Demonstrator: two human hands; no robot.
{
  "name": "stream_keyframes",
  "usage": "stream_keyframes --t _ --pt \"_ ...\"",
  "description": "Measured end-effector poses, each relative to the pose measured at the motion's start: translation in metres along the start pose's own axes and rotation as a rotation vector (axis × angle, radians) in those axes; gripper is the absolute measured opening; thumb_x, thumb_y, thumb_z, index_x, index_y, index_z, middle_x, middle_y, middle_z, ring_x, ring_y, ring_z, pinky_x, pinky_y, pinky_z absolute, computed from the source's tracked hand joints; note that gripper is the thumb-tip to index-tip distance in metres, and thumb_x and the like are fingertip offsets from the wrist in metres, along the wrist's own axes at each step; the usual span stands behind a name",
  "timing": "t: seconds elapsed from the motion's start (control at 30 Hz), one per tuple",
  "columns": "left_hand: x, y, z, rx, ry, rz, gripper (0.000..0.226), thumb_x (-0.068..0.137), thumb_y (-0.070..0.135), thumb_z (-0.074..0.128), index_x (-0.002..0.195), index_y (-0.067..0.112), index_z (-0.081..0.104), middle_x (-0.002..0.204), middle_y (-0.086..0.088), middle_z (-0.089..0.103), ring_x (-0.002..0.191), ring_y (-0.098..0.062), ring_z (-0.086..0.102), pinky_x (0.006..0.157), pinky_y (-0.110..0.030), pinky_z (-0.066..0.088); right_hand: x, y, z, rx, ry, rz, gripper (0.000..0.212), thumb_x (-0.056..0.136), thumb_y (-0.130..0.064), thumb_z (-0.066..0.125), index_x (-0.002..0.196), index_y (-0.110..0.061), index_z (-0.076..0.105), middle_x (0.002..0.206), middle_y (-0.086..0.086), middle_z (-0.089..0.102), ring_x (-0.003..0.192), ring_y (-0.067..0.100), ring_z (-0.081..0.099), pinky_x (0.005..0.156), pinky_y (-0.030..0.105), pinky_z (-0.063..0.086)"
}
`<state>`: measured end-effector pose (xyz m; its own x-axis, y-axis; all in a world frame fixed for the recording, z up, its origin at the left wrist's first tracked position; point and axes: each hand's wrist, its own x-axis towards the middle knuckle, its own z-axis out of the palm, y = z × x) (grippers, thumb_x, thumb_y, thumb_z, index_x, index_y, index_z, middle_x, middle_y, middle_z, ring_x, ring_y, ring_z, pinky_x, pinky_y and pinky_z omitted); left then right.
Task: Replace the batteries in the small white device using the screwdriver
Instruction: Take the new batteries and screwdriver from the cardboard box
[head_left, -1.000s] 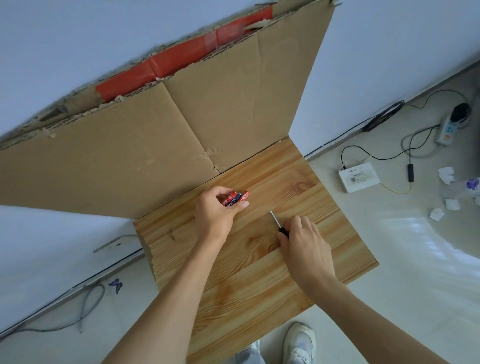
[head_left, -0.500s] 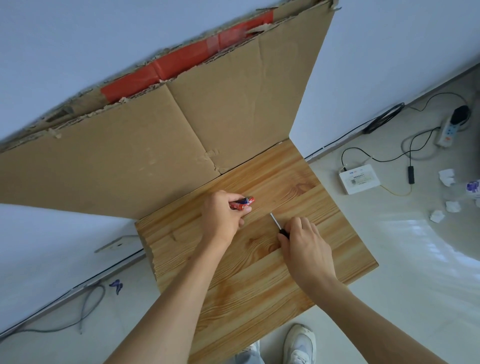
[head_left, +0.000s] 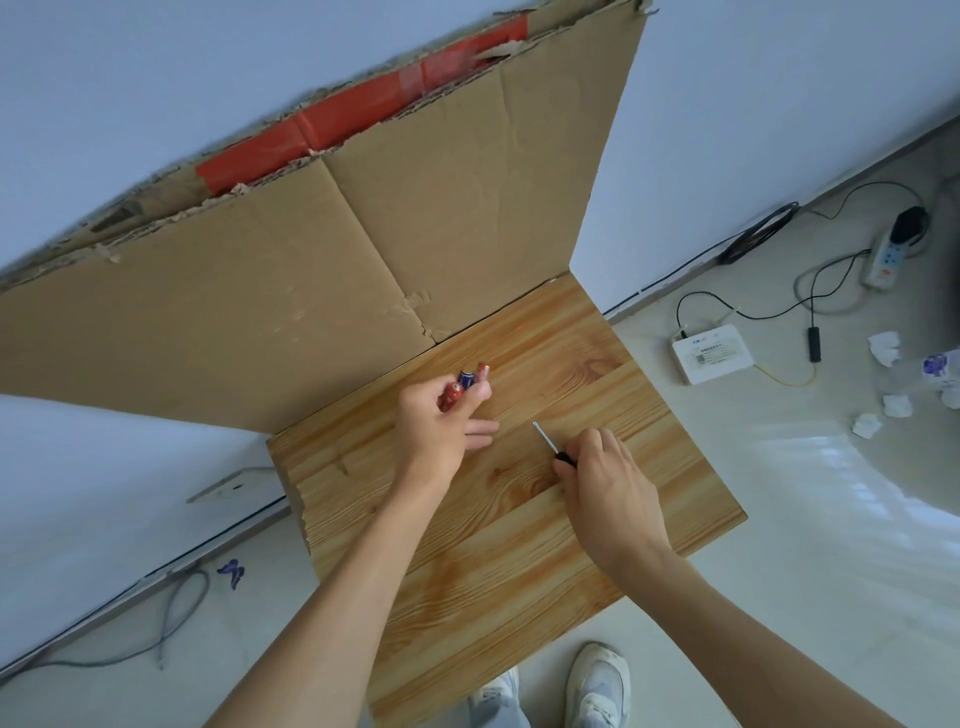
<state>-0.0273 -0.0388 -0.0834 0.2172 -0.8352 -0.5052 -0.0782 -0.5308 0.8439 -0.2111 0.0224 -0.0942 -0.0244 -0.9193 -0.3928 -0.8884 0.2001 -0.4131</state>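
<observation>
My left hand (head_left: 436, 428) is over the far middle of the wooden table (head_left: 519, 545), with several small red and blue batteries (head_left: 464, 385) pinched upright between thumb and forefinger; the other fingers are stretched out. My right hand (head_left: 608, 486) rests on the tabletop to the right of it, closed on the black handle of a small screwdriver (head_left: 546, 440) whose metal shaft points up and left. No small white device shows on the table.
A large cardboard sheet (head_left: 311, 260) leans against the wall behind the table. On the floor at right lie a white router box (head_left: 711, 353), cables, a power strip (head_left: 893, 249) and crumpled tissues (head_left: 883, 348). Grey cables (head_left: 156, 623) lie at left, my shoes (head_left: 597, 686) below.
My left hand has lifted the batteries off the table and turned them upright in its fingers. My right hand has stayed on the screwdriver in the same spot.
</observation>
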Motion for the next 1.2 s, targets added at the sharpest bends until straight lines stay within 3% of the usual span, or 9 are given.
stream_keyframes --t 0.1,0.23,0.4,0.57,0.83,1.03,1.2 --pt "-0.015 0.019 -0.005 -0.170 -0.061 -0.103 0.022 0.105 0.024 0.071 0.116 0.005 0.073 0.106 -0.008 0.084 0.089 -0.031 0.083 0.078 -0.046 0.069 -0.005 -0.001 -0.008 0.063 0.026 0.023 0.016 0.110 -0.031 0.054 0.099 -0.021 0.048 0.100 -0.007 0.053 0.093 0.015 0.054 0.073 0.033 0.052" --pt "-0.039 0.049 -0.015 -0.359 -0.198 -0.161 0.036 0.105 0.023 0.068 0.124 -0.007 0.065 0.115 -0.022 0.079 0.106 -0.040 0.079 0.093 -0.052 0.064 -0.017 -0.010 -0.033 0.155 0.077 0.054 0.014 0.111 -0.030 0.054 0.104 -0.019 0.052 0.103 -0.007 0.056 0.093 0.016 0.056 0.073 0.031 0.047" --pt "-0.096 0.118 -0.030 -0.451 -0.453 -0.123 0.031 0.105 0.014 0.064 0.129 -0.005 0.061 0.114 -0.029 0.075 0.101 -0.045 0.077 0.083 -0.038 0.066 -0.050 -0.028 -0.091 0.309 0.143 0.098 0.012 0.109 -0.029 0.058 0.102 -0.019 0.056 0.097 -0.010 0.060 0.089 0.017 0.060 0.079 0.041 0.054" --pt "-0.171 0.212 -0.037 -0.398 -0.659 -0.035 0.050 0.104 0.006 0.058 0.150 0.026 0.060 0.109 -0.030 0.073 0.102 -0.046 0.076 0.086 -0.038 0.067 -0.112 -0.047 -0.186 0.458 0.199 0.140 0.010 0.108 -0.030 0.062 0.103 -0.022 0.058 0.090 -0.008 0.067 0.086 0.015 0.063 0.080 0.041 0.054" --pt "-0.305 0.338 -0.011 -0.246 -0.930 -0.019 0.035 0.105 0.003 0.055 0.140 0.003 0.059 0.110 -0.031 0.071 0.108 -0.047 0.076 0.093 -0.040 0.066 -0.252 -0.066 -0.350 0.676 0.401 0.175 0.009 0.105 -0.025 0.067 0.100 -0.021 0.061 0.082 -0.004 0.075 0.072 0.015 0.070 0.069 0.034 0.056" --pt "-0.402 0.402 0.032 -0.152 -1.062 0.015 0.030 0.107 -0.001 0.054 0.137 -0.001 0.061 0.113 -0.032 0.072 0.111 -0.038 0.077 0.096 -0.039 0.064 -0.359 -0.066 -0.445 0.799 0.562 0.249 0.011 0.105 -0.023 0.067 0.096 -0.021 0.061 0.079 -0.002 0.078 0.060 0.008 0.068 0.064 0.035 0.059" --pt "-0.465 0.434 0.088 -0.044 -1.157 0.007 0.031 0.107 -0.002 0.055 0.138 -0.001 0.060 0.125 -0.032 0.072 0.115 -0.046 0.075 0.099 -0.044 0.063 -0.424 -0.040 -0.496 0.933 0.682 0.307 0.009 0.106 -0.016 0.065 0.097 -0.014 0.062 0.077 0.006 0.078 0.057 0.015 0.067 0.058 0.033 0.055"
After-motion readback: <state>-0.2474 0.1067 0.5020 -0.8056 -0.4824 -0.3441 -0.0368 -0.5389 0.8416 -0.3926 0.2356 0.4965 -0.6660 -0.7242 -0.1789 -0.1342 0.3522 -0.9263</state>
